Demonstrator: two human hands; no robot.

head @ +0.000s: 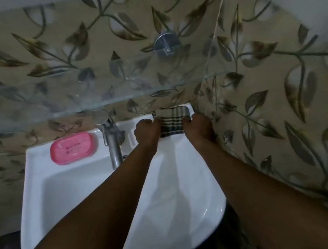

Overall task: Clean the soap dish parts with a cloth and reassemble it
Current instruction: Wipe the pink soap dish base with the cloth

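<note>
Pink soap dish [73, 148] shut and untouched on the sink [44, 191] ledge left of the tap [112, 144], checked cloth [172, 121] gripped by left hand [146, 133] and right hand [197, 127] at the far right corner; seemingly readying cloth, next carrying it to the dish and opening it.

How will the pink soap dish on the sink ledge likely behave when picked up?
The pink soap dish looks like thin moulded plastic, so probably light and rigid. It sits flat on the glossy sink ledge, so it may slide if nudged. It appears assembled; the parts could separate when lifted.
</note>
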